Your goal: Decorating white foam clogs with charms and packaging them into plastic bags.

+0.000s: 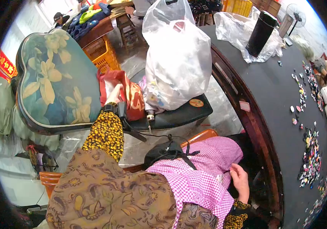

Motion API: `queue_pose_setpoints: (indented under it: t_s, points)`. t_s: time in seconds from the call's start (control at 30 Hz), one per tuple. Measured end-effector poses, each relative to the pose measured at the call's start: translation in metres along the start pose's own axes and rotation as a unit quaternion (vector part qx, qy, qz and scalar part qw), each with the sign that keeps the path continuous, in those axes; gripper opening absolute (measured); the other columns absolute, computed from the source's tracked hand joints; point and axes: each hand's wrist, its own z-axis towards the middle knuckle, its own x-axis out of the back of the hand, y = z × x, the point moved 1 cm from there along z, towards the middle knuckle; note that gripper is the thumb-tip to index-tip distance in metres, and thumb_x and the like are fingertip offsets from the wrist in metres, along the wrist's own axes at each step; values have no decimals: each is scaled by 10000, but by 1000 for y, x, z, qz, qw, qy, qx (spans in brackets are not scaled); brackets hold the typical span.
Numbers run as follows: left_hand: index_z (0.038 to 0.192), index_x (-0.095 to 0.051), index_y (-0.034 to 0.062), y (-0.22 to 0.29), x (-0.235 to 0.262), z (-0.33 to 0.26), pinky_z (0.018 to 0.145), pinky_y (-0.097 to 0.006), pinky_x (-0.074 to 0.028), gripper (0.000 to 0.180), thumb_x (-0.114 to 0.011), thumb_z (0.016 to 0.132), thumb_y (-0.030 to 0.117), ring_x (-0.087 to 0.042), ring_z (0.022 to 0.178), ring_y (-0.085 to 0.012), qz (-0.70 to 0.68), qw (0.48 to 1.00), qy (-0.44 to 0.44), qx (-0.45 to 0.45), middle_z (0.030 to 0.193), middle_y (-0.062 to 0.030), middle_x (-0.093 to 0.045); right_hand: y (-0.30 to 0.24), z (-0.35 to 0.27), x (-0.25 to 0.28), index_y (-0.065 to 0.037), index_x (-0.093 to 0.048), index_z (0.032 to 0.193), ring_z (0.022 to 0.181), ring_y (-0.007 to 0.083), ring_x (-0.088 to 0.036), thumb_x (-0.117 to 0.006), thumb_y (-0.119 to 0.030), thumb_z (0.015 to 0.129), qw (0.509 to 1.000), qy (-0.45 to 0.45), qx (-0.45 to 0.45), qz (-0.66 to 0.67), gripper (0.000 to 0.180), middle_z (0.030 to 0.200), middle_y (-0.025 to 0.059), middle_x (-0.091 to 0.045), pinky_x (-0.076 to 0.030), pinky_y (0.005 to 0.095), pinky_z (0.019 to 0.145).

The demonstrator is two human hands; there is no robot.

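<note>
My left hand (114, 93) reaches out to the chair on my left and grips the red patterned bag (129, 95) that lies on its seat, fingers partly hidden in the fabric. A black band sits on that wrist. Beside the red bag stands a big white plastic bag (177, 57), full and knotted at the top. My right hand (240, 181) rests on the pink checked apron (205, 168) over my lap, fingers curled against the cloth, holding nothing I can make out.
The chair (56, 80) has a blue floral backrest and a black seat. A round dark table (281, 99) at the right carries a black cylinder (260, 33), a clear plastic bag (240, 28) and several small colourful pieces (310, 156). Orange crates (104, 55) stand behind.
</note>
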Motion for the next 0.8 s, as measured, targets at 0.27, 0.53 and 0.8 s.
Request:
queue_pose_setpoints:
  t_s: [0.27, 0.53, 0.8]
  points:
    - [1061, -587, 94, 5, -12, 31, 579, -420, -510, 308, -568, 863, 330, -600, 870, -221, -60, 991, -9, 117, 891, -67, -640, -13, -1, 5, 33, -581, 1175, 883, 171, -642, -617, -87, 864, 999, 1, -9, -40, 335, 975, 128, -684, -502, 292, 807]
    - [876, -663, 34, 84, -67, -47, 619, -362, -482, 492, -544, 825, 509, -609, 671, -226, 477, 875, 85, 19, 850, -122, -674, -10, -1, 0, 33, -575, 1185, 886, 204, -658, -617, -98, 862, 998, -11, -5, -64, 351, 983, 156, -687, -510, 308, 798]
    - [1067, -644, -78, 42, -53, -12, 865, -436, -493, 627, -489, 791, 463, -661, 960, -374, 517, 840, 154, 52, 1038, -273, -660, -11, -2, -4, 21, -584, 1150, 836, 301, -663, -626, -114, 832, 993, -14, 20, -120, 347, 933, 214, -663, -516, 359, 751]
